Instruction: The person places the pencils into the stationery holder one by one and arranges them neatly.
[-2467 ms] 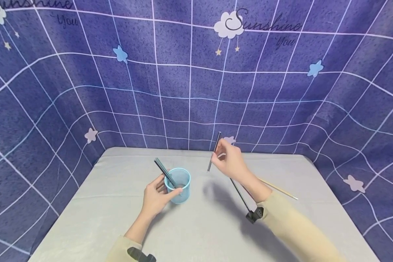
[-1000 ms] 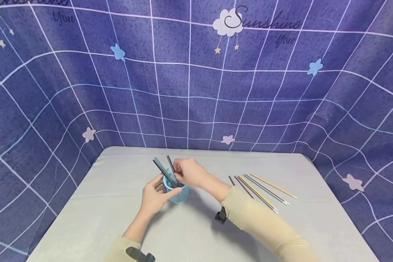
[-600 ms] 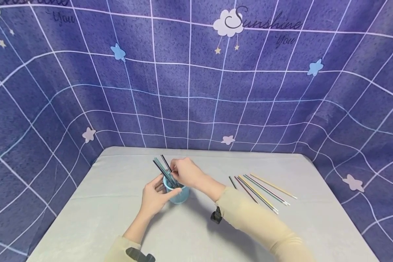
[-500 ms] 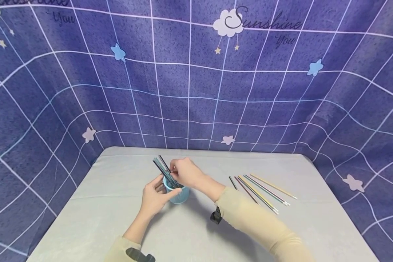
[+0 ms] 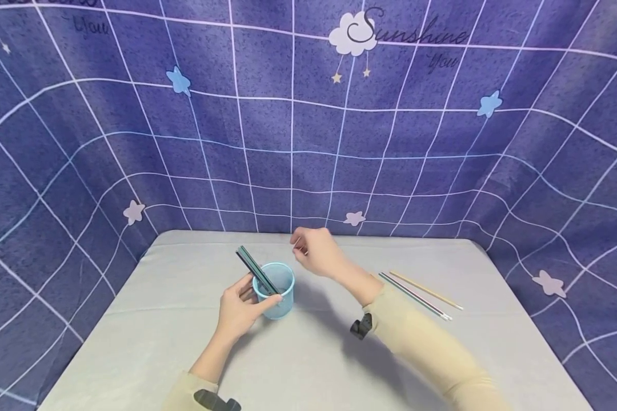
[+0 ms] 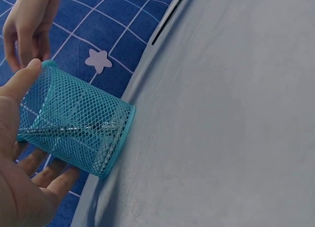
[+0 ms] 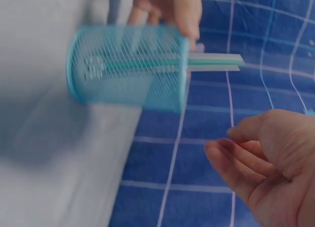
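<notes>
In the head view my left hand (image 5: 243,308) grips a light-blue mesh pencil cup (image 5: 285,299) standing on the table, thumb over the near rim and fingers round its far-left side. Several dark and teal pencils (image 5: 252,264) lean left inside it, together against the wall. My right hand (image 5: 319,251) hovers up and right of the cup, apart from it. The right wrist view shows this right hand (image 7: 275,160) with loosely bent fingers and nothing between them. In the left wrist view the mesh cup (image 6: 78,118) shows pencils through its side.
A yellow pencil (image 5: 427,290) and other pencils (image 5: 413,294) with white ends lie on the grey tabletop (image 5: 288,365) at the right. My right forearm hides part of that area. A blue gridded curtain (image 5: 267,125) stands behind and at both sides.
My right hand has put a dark pencil into the cup, let go, and moved up and right. The left hand keeps its grip on the cup.
</notes>
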Tool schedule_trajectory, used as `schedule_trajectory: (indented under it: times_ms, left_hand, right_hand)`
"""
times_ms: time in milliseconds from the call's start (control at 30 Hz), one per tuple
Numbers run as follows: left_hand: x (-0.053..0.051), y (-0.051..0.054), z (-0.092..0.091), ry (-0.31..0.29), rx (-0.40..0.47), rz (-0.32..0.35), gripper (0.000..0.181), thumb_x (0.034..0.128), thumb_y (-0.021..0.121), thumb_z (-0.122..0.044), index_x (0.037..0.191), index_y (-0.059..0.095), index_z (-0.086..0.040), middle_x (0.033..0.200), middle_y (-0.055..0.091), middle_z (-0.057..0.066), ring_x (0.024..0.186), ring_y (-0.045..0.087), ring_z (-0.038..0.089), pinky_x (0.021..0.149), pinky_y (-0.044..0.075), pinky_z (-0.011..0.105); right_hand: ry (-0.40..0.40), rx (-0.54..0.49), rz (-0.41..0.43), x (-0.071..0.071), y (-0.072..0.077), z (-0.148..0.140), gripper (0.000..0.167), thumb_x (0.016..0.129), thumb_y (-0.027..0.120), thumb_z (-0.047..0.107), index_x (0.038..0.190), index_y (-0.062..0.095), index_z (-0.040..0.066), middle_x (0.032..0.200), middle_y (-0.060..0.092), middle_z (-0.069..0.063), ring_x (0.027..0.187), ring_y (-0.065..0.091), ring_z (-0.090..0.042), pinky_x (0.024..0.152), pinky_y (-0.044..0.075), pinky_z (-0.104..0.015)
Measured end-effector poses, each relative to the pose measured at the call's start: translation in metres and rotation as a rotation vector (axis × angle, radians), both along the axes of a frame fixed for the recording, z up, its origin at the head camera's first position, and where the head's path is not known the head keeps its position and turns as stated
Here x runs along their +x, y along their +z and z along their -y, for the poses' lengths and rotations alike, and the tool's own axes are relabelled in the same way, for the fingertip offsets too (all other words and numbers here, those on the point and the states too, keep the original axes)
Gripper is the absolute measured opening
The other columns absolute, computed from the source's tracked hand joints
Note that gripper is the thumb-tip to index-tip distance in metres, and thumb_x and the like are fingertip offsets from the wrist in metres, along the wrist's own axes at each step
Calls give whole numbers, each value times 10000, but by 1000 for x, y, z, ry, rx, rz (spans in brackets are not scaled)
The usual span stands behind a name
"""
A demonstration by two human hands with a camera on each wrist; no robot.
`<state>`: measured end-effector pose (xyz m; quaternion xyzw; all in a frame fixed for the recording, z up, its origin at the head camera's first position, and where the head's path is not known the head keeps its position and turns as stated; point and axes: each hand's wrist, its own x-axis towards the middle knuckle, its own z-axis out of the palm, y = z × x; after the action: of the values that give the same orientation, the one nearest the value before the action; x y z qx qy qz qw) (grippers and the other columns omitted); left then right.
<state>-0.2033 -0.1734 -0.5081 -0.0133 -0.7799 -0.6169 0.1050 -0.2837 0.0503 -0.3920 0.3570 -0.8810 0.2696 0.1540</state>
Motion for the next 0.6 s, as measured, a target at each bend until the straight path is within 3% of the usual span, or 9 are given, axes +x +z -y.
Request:
schedule_trajectory:
  times_ms: [267, 467, 600]
  left_hand:
    - [2, 2, 0, 1, -21, -8, 829, 784, 976, -241, 1482, 588, -20, 1395, 686, 257, 1258, 704, 434, 1053, 618, 441]
    - [0, 0, 1, -5, -16, -10, 801, 774, 980, -212, 1465, 610, -44, 1378, 707, 227, 1247, 718, 403, 1036, 632, 397]
    - [0, -1, 1, -2, -14, -8, 798, 763, 986, -205, 1458, 622, -58, 1370, 716, 211, 1241, 726, 385, 1034, 634, 384]
  right_hand:
    - [-108, 3, 20, -10, 14, -55, 105, 927, 726, 40, 1028, 740, 13, 902, 794, -100, 790, 773, -222, 722, 684, -327]
    - [-155, 34, 28, -11, 7, -91, 105, 899, 743, 25, 1003, 733, 8, 860, 787, -104, 729, 743, -211, 678, 671, -344]
    - [-182, 54, 82, -7, 0, -109, 103, 899, 739, 45, 996, 734, 9, 833, 789, -85, 681, 729, -164, 649, 656, -329]
